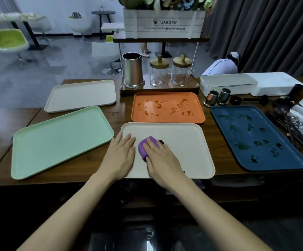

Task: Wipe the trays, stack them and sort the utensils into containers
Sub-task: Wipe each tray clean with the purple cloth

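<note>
— Trays are getting wiped one at a time, and you are working on the cream tray lying nearest you on the table. Your right hand is curling its fingers over a bunched purple cloth and pressing it onto that tray's left half. Your left hand is lying flat with straight fingers, gripping nothing, steadying the tray's left rim.

— You are looking at plenty left, I'd say. The orange tray just behind is showing dark smears, and the navy tray on your right is carrying blotches too. The mint tray and the pale tray on your left are looking clean.

— Nothing is sitting stacked yet: all five are lying apart. The utensils are waiting in a loose heap at the table's right edge, unsorted. The steel canister and the two lidded glass jars on the wooden stand are showing no utensils inside.

— You are standing at a dark wooden table in a room with a glossy grey floor. A green chair is sitting back left and dark curtains are hanging on the right. A white planter box marked GARDEN is resting above the stand, and a person in white is crouching beyond the table.
</note>
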Demonstrator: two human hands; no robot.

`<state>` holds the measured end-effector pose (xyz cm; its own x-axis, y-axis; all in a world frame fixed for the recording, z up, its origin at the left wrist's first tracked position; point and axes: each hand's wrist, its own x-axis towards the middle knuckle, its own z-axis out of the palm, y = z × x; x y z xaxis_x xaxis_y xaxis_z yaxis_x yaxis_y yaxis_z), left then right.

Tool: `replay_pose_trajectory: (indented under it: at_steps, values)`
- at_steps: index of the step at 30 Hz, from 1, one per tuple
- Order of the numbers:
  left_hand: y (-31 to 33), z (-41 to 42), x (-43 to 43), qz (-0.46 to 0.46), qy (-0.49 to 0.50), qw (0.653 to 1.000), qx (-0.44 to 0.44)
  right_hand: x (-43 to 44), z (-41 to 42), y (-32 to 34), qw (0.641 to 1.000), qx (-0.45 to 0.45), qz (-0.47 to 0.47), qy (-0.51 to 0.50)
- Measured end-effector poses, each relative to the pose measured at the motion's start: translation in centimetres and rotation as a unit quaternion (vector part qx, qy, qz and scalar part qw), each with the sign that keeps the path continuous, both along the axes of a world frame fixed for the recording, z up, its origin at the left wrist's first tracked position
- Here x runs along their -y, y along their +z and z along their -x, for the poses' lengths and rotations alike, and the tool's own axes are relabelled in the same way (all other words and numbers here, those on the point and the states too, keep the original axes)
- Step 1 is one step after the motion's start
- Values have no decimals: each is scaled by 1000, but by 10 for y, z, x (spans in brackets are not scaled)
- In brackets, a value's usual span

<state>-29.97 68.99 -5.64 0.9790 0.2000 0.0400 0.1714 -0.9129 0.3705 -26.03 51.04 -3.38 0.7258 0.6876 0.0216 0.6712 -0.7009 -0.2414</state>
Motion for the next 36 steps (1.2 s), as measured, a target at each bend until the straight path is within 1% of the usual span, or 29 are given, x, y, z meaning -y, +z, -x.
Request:
replay_pose_trajectory:
  at_steps: [5, 8, 13, 20, 22, 26, 30, 33, 36]
  values:
    - [-2, 0, 1, -9, 6, 1000, 1, 37, 16, 1, 1000, 4, 19, -12]
    - [-2, 1, 0, -3, 2, 1000, 1, 63, 13, 2, 999, -7, 18, -43]
    - [-3, 2, -2, 3, -6, 1000, 12, 102, -11, 1, 993, 2, 16, -113]
    - [1, 5, 2, 13, -9, 1000, 6, 99, -24, 1, 989, -20, -33, -145]
    - [2, 5, 4, 12, -8, 1000, -1, 92, -26, -1, 988, -38, -55, -140]
    - [6, 9, 10, 9, -6, 1000, -9, 76, -26, 1, 989, -76, -79, -95]
    - [5, 13, 18, 8, 14, 1000, -23, 66, -23, 3, 994, -69, -56, -59]
    - [3, 11, 21, 2, 22, 999, -27, 60, -20, 0, 998, -39, -40, -42]
    - [1, 8, 23, 14, 31, 999, -17, 52, -21, 0, 998, -32, -46, -3]
